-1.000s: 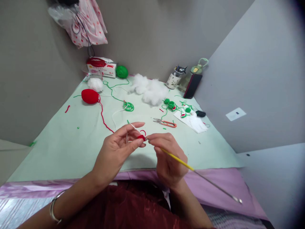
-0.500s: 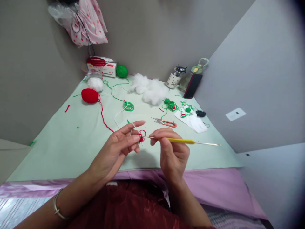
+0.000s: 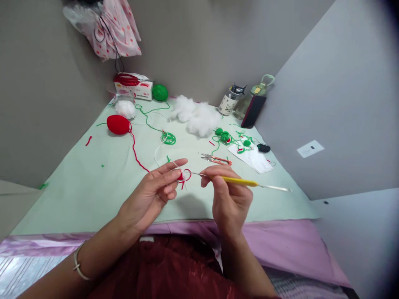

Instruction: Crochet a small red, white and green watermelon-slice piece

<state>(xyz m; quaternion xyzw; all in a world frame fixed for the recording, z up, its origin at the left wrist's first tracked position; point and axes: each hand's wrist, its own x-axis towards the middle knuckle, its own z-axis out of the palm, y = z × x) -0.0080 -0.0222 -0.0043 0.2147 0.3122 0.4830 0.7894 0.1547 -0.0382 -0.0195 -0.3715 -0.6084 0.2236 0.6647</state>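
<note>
Between thumb and fingers, my left hand (image 3: 156, 187) pinches a small red and white crochet piece (image 3: 181, 176), with loose red and white yarn ends hanging from it. White yarn passes over its raised index finger. My right hand (image 3: 229, 195) grips a crochet hook (image 3: 240, 181) with a yellow handle and metal ends. The hook's thin tip points left at the crochet piece; whether it sits in a stitch is too small to tell. Red yarn runs from the red ball (image 3: 118, 124) toward my left hand. White yarn also trails back across the table.
Small orange-handled snips (image 3: 216, 159) lie just beyond my right hand. Behind are white stuffing (image 3: 199, 118), a green yarn coil (image 3: 168, 138), a white ball (image 3: 125, 109) and a green ball (image 3: 160, 92). Green crocheted pieces (image 3: 224, 136), a phone (image 3: 253, 111) and a pen cup (image 3: 227, 104) stand right.
My right hand has drawn the hook slightly right, away from my left hand. My left hand has shifted a little left and up with the crochet piece.
</note>
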